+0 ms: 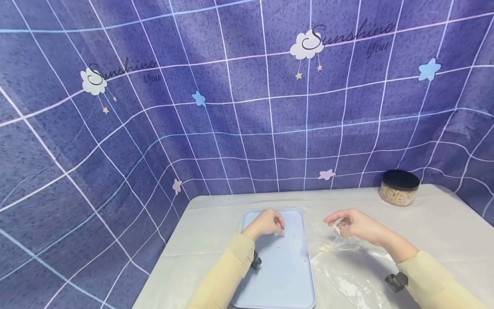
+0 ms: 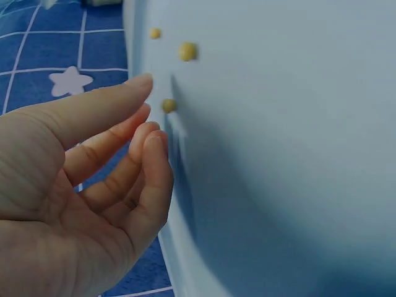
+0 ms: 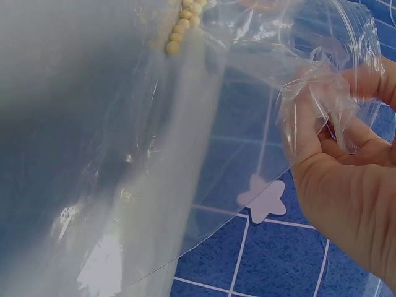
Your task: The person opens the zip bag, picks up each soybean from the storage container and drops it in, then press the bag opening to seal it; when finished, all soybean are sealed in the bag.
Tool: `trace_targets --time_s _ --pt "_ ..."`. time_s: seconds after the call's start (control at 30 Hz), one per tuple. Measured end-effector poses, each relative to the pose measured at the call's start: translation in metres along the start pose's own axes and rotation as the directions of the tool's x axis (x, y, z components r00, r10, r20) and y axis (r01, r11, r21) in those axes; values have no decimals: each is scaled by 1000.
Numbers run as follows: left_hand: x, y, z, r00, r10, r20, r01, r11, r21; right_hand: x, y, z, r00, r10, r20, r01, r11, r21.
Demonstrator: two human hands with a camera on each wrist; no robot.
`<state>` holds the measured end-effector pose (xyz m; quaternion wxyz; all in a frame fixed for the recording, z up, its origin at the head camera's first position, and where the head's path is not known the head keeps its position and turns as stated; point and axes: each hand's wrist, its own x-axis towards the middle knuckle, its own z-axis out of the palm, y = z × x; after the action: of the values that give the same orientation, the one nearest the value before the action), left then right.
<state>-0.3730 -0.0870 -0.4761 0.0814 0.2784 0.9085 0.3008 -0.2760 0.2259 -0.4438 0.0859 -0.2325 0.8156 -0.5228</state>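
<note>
- You are working at a table covered in a whitish, lightly creased cloth [image 1: 173,274], walled in by a hanging purple-blue fabric backdrop [image 1: 251,116] with a white, pink and light-blue grid.
- On that backdrop you have light-blue stars [image 1: 429,69] higher up, and pale pink stars [image 1: 327,174] low down, near the table's edge.
- Readable writing: dark script lettering [image 1: 359,36] says "Sunshine You", printed twice, each time across a white cloud [image 1: 306,45] with small hanging yellow stars.
- At the far right of the table stands a clear round jar with a black lid [image 1: 399,193], holding pale, ring-like pieces.
- A light-blue rectangular tray with a raised rim [image 1: 278,283] lies before you; three small round yellow beads [image 2: 187,51] sit on it, apart from each other.
- Your left hand [image 1: 269,221] is over the tray, its fingers loosely bent towards the thumb with a gap between; nothing shows in its grasp.
- Your right hand [image 1: 353,224] pinches the crumpled upper part of a clear plastic zip bag [image 1: 349,279], which lies beside the tray on its right.
- More yellow beads [image 3: 179,31], clustered together, show through the bag's plastic.
</note>
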Motion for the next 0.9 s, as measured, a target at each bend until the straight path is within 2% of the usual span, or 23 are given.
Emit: trace_targets --time_s 0.3,0.47,0.57,0.67,0.8,0.9 --pt "0 -4 6 1000 -7 7 6 999 33 -1 -3 -1 1000 5 -1 -5 1000 16" --pt "1 2 6 1000 11 -16 -10 1000 28 -1 -3 1 1000 0 2 -1 1000 29" --pt "1 17 2 998 52 -38 -52 999 11 -2 -3 1 1000 -3 5 3 1000 25" --pt "1 40 -3 990 133 -48 -135 990 -38 -2 -4 0 1000 -5 4 5 1000 12" --pt "2 70 -4 962 269 -41 -272 958 -94 -1 -6 0 1000 -7 5 7 1000 6" --pt "2 88 0 944 328 -24 -328 938 -110 -1 -7 0 1000 -14 12 14 1000 12"
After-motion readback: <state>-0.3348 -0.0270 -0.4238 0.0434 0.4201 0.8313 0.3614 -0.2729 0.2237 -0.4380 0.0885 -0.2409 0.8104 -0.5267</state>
